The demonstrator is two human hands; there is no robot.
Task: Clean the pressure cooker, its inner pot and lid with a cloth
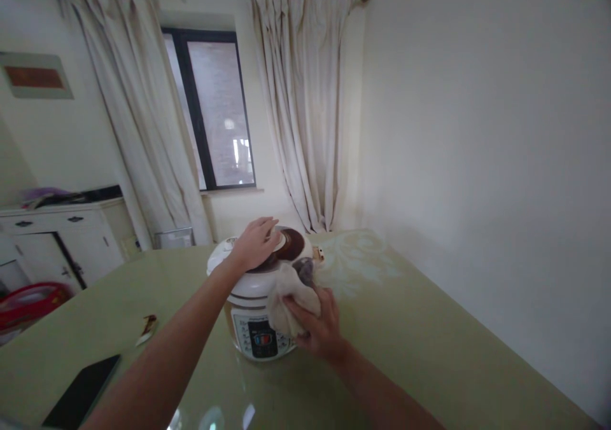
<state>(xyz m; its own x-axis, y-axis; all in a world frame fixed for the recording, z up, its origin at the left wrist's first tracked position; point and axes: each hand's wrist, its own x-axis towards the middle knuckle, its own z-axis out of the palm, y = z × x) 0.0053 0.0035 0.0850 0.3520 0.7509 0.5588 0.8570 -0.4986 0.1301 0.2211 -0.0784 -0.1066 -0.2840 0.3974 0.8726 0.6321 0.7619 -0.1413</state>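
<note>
An electric pressure cooker point(243, 287) with a white lid, a brown top and a front button panel point(263, 339) stands upright on the table. Over the top of its lid lies my left hand point(255, 244), fingers bent around the pale handle in the middle, which is mostly hidden. My right hand point(322, 322) grips a cream-coloured cloth point(291, 293) and presses it to the cooker's front right side. A dark grey patch of the cloth or another bunched piece point(304, 270) shows at the cloth's upper edge; I cannot tell which.
The greenish glossy table point(382, 341) meets a white wall on the right. At the left lie a dark flat tablet-like object point(83, 392) and a small wrapper point(147, 329). Beyond the table are a white cabinet point(90, 239), a red basin point(33, 306) and curtains point(305, 99).
</note>
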